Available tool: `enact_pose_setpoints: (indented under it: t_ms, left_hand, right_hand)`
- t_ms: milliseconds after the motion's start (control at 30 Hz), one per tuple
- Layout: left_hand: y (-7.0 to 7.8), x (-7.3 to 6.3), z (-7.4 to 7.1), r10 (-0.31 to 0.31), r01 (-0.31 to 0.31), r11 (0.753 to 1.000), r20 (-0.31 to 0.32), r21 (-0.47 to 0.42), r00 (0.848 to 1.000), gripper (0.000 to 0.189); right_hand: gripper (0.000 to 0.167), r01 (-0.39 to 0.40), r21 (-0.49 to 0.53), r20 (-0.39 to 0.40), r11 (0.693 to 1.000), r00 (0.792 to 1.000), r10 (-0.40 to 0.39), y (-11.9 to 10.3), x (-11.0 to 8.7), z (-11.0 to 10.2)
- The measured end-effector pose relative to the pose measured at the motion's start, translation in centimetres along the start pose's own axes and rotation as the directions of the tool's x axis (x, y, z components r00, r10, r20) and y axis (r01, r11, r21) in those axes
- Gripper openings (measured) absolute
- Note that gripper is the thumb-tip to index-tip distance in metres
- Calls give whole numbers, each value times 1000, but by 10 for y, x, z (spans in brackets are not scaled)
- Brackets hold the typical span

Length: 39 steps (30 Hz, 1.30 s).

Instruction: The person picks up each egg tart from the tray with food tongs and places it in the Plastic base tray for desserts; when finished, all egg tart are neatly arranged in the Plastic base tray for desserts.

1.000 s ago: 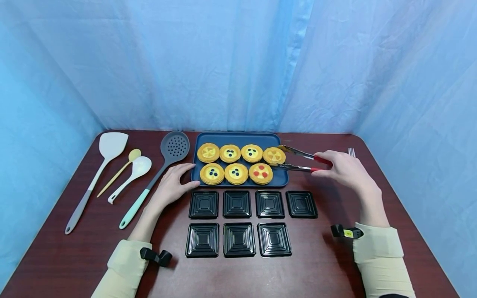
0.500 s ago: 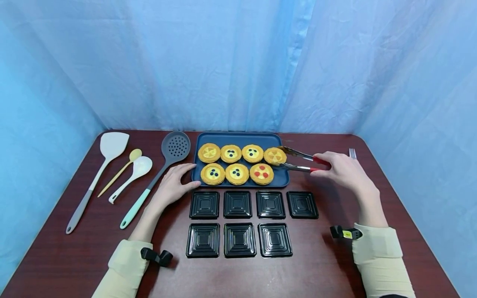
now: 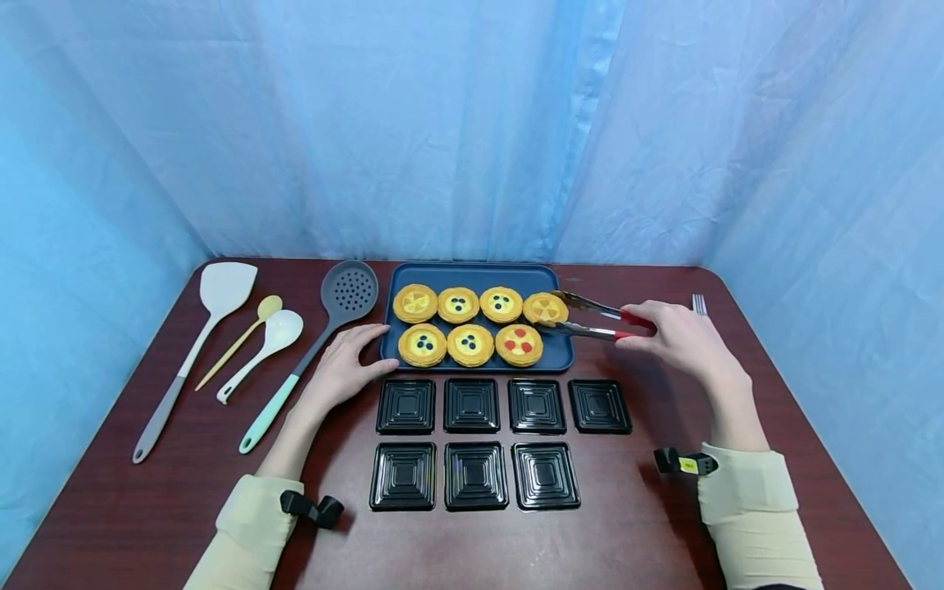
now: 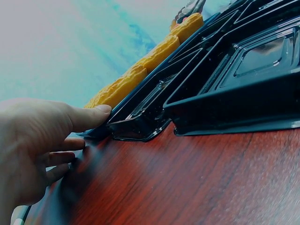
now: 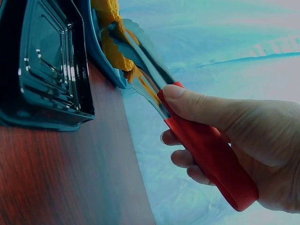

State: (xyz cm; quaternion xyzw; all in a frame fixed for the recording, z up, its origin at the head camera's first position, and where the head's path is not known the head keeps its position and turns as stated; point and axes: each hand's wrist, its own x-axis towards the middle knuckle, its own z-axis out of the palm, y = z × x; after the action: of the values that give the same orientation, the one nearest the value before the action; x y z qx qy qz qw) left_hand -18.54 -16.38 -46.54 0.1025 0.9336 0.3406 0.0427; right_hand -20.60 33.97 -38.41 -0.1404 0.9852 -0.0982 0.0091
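My right hand (image 3: 678, 334) grips the red handles of metal tongs (image 5: 208, 147). The tongs' tips stand on either side of an egg tart (image 3: 546, 308) with a yellow wedge pattern, at the right end of the back row. That tart sits on a dark blue tray (image 3: 472, 274) with several others, some dotted blue. A tart with red pieces (image 3: 519, 345) ends the front row. At the tray's left end my left hand (image 3: 345, 366) touches the rim, thumb at the front corner and fingers along the side, as the left wrist view also shows its thumb (image 4: 93, 116).
Two rows of black square plastic trays (image 3: 472, 406) lie in front of the blue tray. To the left are a slotted skimmer (image 3: 350, 293), a white ladle (image 3: 282, 329), a small yellow spoon (image 3: 269, 306) and a white turner (image 3: 227, 287). A fork (image 3: 698, 304) lies behind the right hand.
Almost nothing differs. The whole scene shifts very slightly to the right in the head view, while both hands and the tongs keep their places at the tray.
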Motion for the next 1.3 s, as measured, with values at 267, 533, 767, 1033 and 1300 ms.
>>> enact_pose_setpoints:
  t_ms: [267, 533, 767, 1033, 1300]
  left_hand:
    - [0, 0, 0, 4, -4, 1000, 0, -9, 1000, 68]
    - [-1, 1, 1, 6, -6, 1000, 3, -14, 1000, 69]
    - [-1, 0, 1, 0, 0, 1000, -5, -10, 1000, 68]
    - [1, 0, 4, 7, -7, 1000, -13, -2, 1000, 68]
    - [-2, 0, 4, 2, -2, 1000, -19, 3, 1000, 68]
  right_hand:
    - [62, -6, -3, -4, 1000, 1000, 6, 0, -1, 0]
    - [59, -11, -4, -26, 1000, 1000, 11, 0, -2, -1]
    - [59, -9, -11, -64, 1000, 998, 9, -1, -7, -7]
    - [52, 31, 4, -146, 1000, 989, -30, -14, -12, -20]
    - [50, 141, 35, -140, 989, 981, -134, -53, -3, -22]
